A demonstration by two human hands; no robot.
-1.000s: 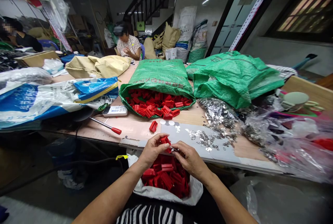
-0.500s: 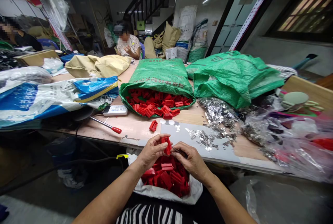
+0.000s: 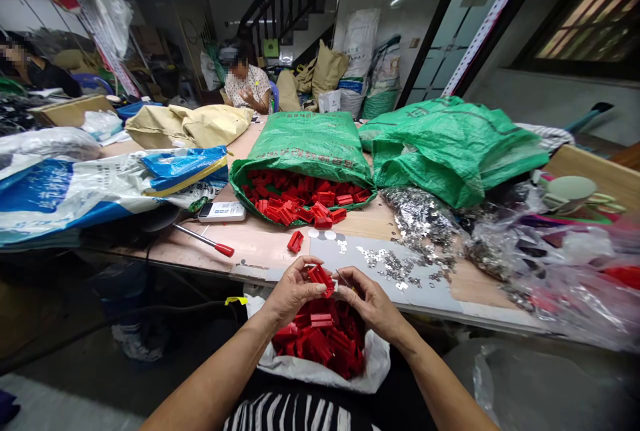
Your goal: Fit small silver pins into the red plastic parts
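Between the thumb and fingers of my left hand [image 3: 299, 287], a red plastic part [image 3: 321, 279] is held tilted above the lap. Just to its right is my right hand [image 3: 367, 301], closed in a pinch on a thin metal tool [image 3: 342, 276] that is mostly hidden by the fingers. A small pale piece [image 3: 336, 287] shows between the red part and my right thumb; I cannot tell which hand holds it. Below both hands, a white sack [image 3: 375, 367] on my lap is filled with similar red parts [image 3: 320, 341].
One loose red part [image 3: 295, 241] lies near the table edge. Behind it, a green sack [image 3: 310, 141] spills red parts. Small metal pieces [image 3: 395, 267] are scattered on a grey sheet. A red-handled lever [image 3: 223, 249] juts out leftward. A person [image 3: 247, 87] sits across the table.
The red part in my left hand has tipped from near upright to slanted. My right fingers have lifted slightly, and the tool's dark handle no longer shows.
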